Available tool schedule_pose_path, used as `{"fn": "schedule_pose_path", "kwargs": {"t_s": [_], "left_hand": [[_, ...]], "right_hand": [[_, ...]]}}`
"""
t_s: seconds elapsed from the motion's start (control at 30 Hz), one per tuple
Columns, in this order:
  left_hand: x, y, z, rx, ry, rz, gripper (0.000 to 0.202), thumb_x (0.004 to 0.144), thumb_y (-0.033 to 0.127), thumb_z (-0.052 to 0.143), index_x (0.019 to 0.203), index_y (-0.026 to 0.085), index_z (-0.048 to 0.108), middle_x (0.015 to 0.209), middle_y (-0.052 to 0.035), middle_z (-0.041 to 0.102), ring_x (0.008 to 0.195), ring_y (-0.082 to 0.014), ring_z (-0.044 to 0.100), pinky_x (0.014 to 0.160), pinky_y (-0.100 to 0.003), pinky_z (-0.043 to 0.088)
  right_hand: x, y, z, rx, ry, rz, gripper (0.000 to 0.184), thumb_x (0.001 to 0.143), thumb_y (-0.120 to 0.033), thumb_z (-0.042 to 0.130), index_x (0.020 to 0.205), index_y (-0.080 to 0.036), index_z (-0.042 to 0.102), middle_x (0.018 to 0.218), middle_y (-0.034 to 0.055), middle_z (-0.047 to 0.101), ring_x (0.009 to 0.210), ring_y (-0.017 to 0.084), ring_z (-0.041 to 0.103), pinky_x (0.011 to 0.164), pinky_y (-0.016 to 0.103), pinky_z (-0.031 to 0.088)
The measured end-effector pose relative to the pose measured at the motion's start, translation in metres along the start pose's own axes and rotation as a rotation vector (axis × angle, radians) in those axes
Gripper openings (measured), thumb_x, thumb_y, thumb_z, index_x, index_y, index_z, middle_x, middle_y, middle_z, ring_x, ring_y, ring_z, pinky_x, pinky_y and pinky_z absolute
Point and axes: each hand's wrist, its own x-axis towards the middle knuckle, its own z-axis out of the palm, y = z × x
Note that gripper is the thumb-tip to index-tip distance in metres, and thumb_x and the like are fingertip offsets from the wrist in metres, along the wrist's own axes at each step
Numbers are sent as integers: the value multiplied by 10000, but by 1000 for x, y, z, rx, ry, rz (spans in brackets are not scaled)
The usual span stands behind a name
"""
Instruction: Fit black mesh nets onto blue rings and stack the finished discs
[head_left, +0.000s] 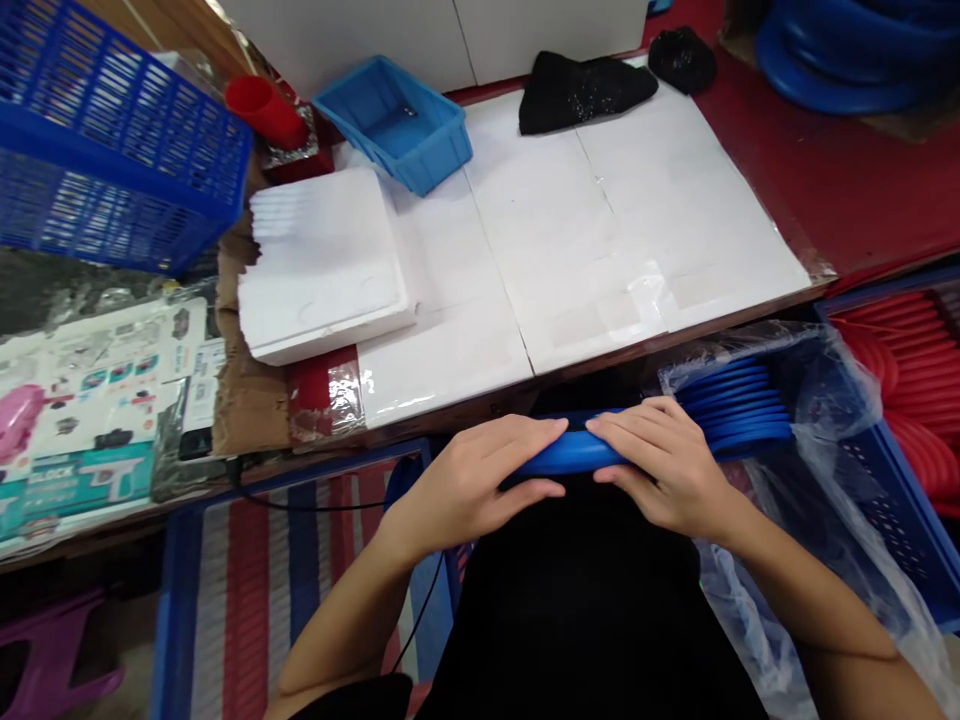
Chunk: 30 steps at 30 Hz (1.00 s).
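Observation:
Between my two hands is a blue plastic piece [574, 452] with a smooth, rounded edge, held level close to my body. My left hand [476, 475] grips its left end, thumb below and fingers on top. At the other end my right hand [660, 460] pinches it the same way. Much of the piece is hidden by my hands, so its full shape cannot be made out. Just right of my right hand, several blue discs or rings [739, 410] stand in a row in a plastic-lined blue crate [870, 500].
White boards [555, 270] cover the worktable. On it are a white foam block [322, 270], a small blue bin [397, 125], a red cup [262, 108] and black cloths [581, 95]. Blue rings [847, 60] are stacked at the back right. Red rings [915, 380] fill another crate.

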Motion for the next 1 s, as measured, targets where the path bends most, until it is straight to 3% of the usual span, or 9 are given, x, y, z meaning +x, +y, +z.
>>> {"fn": "schedule_pose_path", "kwargs": {"t_s": [0.13, 0.3, 0.57, 0.83, 0.93, 1.0], "left_hand": [[-14, -9, -16, -39, 66, -30, 605, 978, 298, 805, 1539, 199, 602, 1369, -145, 759, 1238, -265, 747, 1074, -400, 621], [-19, -10, -12, -60, 179, 10, 559, 986, 253, 788, 1522, 201, 636, 1377, -141, 758, 1250, -261, 743, 1082, -403, 623], [-6, -2, -1, -46, 137, 78, 575, 973, 224, 797, 1523, 185, 635, 1308, -139, 784, 1153, -258, 771, 980, -377, 634], [-8, 1, 17, -11, 275, 6, 516, 940, 145, 797, 1442, 201, 695, 1295, -123, 789, 1146, -264, 763, 997, -387, 621], [-14, -4, 9, -43, 266, -44, 493, 938, 150, 799, 1420, 207, 712, 1284, -125, 792, 1138, -264, 765, 999, -378, 618], [-22, -16, 0, -102, 269, -56, 463, 952, 196, 791, 1410, 206, 725, 1279, -135, 792, 1151, -287, 759, 1034, -424, 611]], "right_hand": [[-12, 18, -8, 138, 75, 34, 503, 1033, -273, 709, 1524, -262, 602, 1325, 124, 775, 1150, 298, 748, 1031, 518, 515], [-16, 23, -14, 171, 124, 56, 511, 1021, -293, 711, 1523, -288, 617, 1317, 120, 774, 1154, 327, 742, 1024, 547, 540], [1, -5, -19, -34, -77, -7, 635, 993, -335, 774, 1573, -224, 543, 1352, 150, 762, 1188, 318, 736, 1029, 500, 583], [9, -14, 21, -40, 167, -8, 475, 991, -199, 741, 1453, -175, 632, 1213, 137, 805, 1070, 304, 761, 892, 463, 603], [15, -8, 17, -45, 145, -7, 507, 996, -274, 763, 1476, -198, 618, 1242, 125, 803, 1054, 285, 768, 889, 439, 607], [15, 1, 3, -50, 147, 1, 627, 952, -390, 825, 1512, -220, 601, 1297, 131, 786, 1111, 304, 760, 956, 458, 601]]}}
